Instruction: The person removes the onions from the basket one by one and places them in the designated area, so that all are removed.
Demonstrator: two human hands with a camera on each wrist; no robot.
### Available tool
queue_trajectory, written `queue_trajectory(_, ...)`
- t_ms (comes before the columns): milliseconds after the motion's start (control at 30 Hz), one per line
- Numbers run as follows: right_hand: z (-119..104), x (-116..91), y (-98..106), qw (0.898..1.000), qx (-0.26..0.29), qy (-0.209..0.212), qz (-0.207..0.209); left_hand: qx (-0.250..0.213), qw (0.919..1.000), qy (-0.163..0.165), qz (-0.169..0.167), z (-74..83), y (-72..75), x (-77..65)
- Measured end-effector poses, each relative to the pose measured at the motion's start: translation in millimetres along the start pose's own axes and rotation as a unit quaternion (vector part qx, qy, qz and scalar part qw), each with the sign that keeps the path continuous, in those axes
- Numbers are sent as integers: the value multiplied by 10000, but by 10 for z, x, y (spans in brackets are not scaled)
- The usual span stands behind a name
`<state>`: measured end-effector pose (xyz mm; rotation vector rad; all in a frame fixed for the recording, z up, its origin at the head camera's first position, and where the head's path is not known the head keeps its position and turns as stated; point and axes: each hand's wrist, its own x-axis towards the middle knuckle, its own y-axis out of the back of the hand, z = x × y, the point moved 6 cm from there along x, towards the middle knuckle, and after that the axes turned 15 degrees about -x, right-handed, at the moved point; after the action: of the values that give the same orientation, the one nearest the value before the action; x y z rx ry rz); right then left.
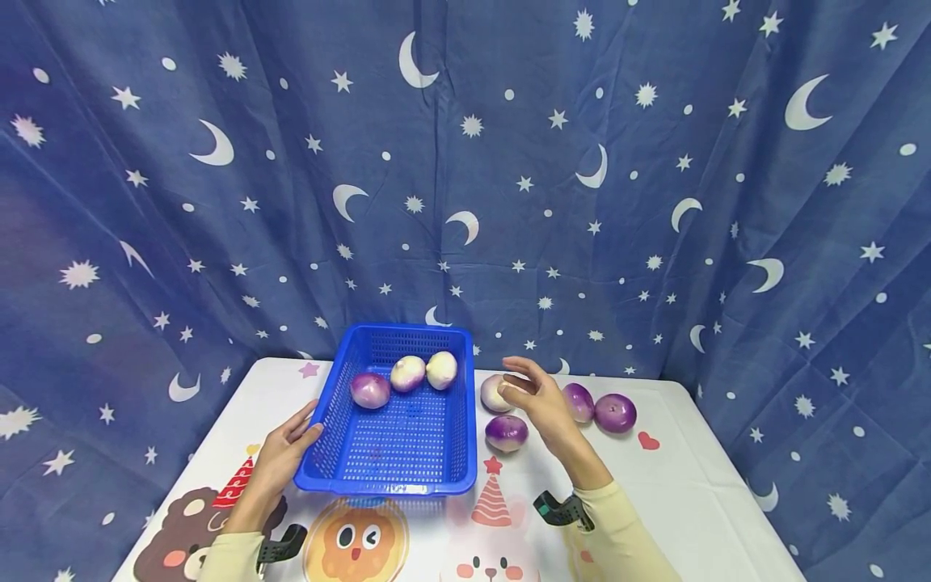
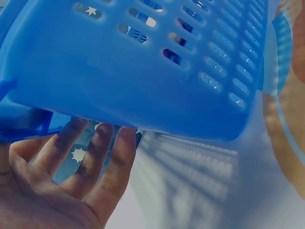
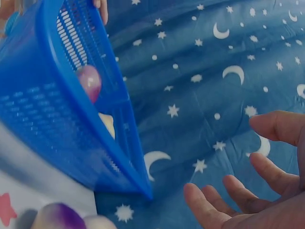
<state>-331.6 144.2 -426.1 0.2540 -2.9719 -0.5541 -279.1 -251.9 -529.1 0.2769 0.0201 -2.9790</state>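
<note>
A blue plastic basket point(image 1: 385, 488) with slotted walls stands on the table, three purple-and-white onions point(image 1: 370, 390) inside toward its back. My left hand point(image 1: 284, 453) holds the basket's left rim; in the left wrist view its fingertips rest against the outer wall point(image 2: 119, 95), below the rim. My right hand point(image 1: 545, 408) hovers over the table to the basket's right, fingers spread and loosely bent, holding nothing. Close by it are a pale onion point(image 1: 490, 391), partly behind the fingers, and a purple onion point(image 1: 507, 433). Two more purple onions point(image 1: 615, 413) lie to its right.
A white table cover point(image 1: 698, 485) with printed cartoon figures lies under everything. Behind the table hangs a blue curtain point(image 1: 509, 226) with moons and stars. Both wrists carry black bands point(image 1: 563, 510).
</note>
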Motion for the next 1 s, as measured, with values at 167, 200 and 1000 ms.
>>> queue_trajectory(167,-113,40,-171,9998,-21,59,-177,6,10000,15,0,-6,8,12)
queue_trajectory(200,-138,48,-209,9998,-35,69,-184,11,10000,10,2,-4,10,14)
queue_trajectory(1000,-209,266,-1287,9945,-184,156,-1020,0,9999,-101,-41,11,15,32)
